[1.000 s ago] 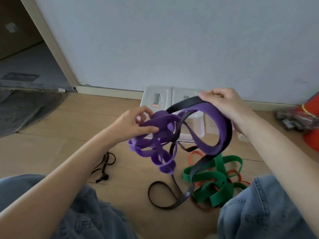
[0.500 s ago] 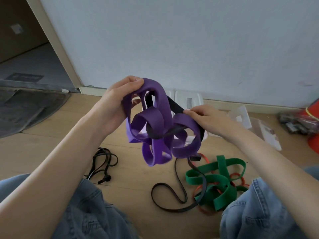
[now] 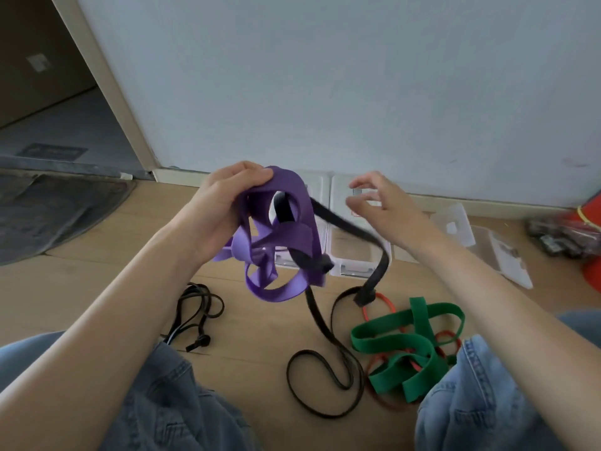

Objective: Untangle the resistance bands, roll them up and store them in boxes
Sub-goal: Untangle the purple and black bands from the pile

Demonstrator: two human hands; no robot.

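Observation:
My left hand (image 3: pixel 221 206) grips the top of a tangled purple band (image 3: pixel 286 236) and holds it up over the floor. A black band (image 3: pixel 354 232) threads through the purple loops and trails down to the wooden floor, where it lies in a long loop. My right hand (image 3: pixel 380 206) hovers to the right of the tangle with fingers spread, holding nothing. A green band (image 3: pixel 406 349) lies knotted with a thin red band (image 3: pixel 380 301) on the floor by my right knee. Clear plastic boxes (image 3: pixel 357 255) stand open by the wall, behind the tangle.
A thin black cord (image 3: pixel 195 314) lies coiled near my left knee. Clear lids (image 3: pixel 455 222) and another box (image 3: pixel 504 255) sit to the right by the baseboard. An orange object (image 3: pixel 592 242) stands far right. A dark mat (image 3: pixel 48 209) lies at the doorway, left.
My right hand has let go of the bands and moved up and right, fingers spread. The black band has dropped looser. My left hand still holds the purple band up.

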